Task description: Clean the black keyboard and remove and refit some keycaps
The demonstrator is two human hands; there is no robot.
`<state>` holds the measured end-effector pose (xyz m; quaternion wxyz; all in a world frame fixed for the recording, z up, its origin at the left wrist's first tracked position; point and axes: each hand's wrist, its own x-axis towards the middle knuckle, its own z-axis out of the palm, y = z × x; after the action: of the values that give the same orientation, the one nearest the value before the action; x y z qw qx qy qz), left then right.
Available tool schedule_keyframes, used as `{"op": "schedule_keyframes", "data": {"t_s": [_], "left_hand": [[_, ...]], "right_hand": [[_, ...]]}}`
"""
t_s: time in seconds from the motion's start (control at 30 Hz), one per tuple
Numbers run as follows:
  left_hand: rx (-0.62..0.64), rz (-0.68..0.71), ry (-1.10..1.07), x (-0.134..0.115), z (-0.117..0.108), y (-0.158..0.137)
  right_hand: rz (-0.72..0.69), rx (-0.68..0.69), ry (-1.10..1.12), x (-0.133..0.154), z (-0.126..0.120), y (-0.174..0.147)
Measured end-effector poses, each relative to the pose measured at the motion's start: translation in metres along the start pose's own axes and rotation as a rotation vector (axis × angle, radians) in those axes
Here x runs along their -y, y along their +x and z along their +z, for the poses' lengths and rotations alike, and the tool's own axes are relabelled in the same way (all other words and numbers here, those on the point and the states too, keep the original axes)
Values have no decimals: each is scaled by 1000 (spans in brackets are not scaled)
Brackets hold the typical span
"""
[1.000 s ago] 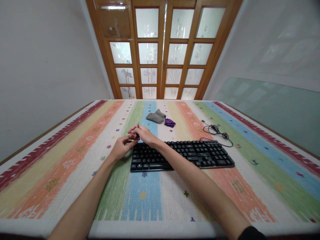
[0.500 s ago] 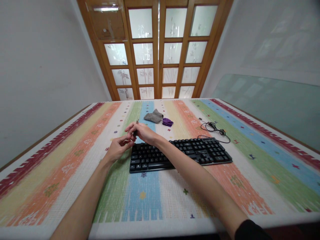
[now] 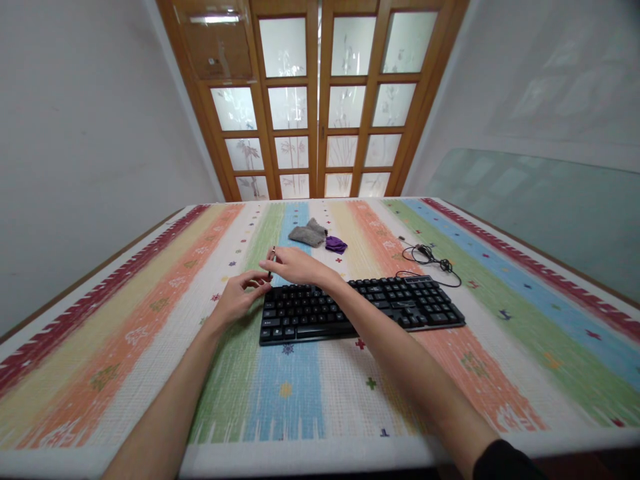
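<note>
A black keyboard (image 3: pixel 360 307) lies across the tablecloth in front of me. At its back left corner is my left hand (image 3: pixel 239 297), thumb and fingers curled in around that corner; what lies between the fingertips is partly hidden. My right hand (image 3: pixel 296 265) reaches over the keyboard from the right, its fingers closed on a thin dark tool (image 3: pixel 271 261) with a shiny upper end. The tool stands nearly upright, its lower end close to my left fingertips. Its exact kind is too small to tell.
Beyond the keyboard lie a grey cloth (image 3: pixel 307 233) and a bunched purple cloth (image 3: pixel 336 245). A coiled black cable (image 3: pixel 430 257) rests behind the keyboard's right end. All are on a striped tablecloth (image 3: pixel 305 407); glazed wooden doors (image 3: pixel 320 100) stand past the far edge.
My right hand has shifted slightly right, with its fingers stretched flatter and the thin tool more visible. My left hand stays at the keyboard's corner.
</note>
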<state>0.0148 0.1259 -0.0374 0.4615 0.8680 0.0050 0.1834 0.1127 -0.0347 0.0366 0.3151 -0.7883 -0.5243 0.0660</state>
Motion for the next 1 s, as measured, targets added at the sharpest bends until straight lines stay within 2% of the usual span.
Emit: {"op": "schedule_keyframes", "data": {"t_s": [0.07,0.23,0.4,0.53,0.8,1.0], "left_hand": [[5,4,28,-1,1,0],[35,10,71,-3,4,-1],[62,9,91,-4,5,-2],[68,8,99,-3,3,-2],[66,-47,27,1,2,0],[86,-86,-70,5,3,-1]], "right_hand": [[-20,37,-32,1,0,-2],[13,-24,-137,-2,1,-2],[-20,27,-63,-1,-2,-4],[5,17,-49,3,0,-4],[15,-81,-133,7,14,-4],[28,-99,-164,6,21,-3]]}}
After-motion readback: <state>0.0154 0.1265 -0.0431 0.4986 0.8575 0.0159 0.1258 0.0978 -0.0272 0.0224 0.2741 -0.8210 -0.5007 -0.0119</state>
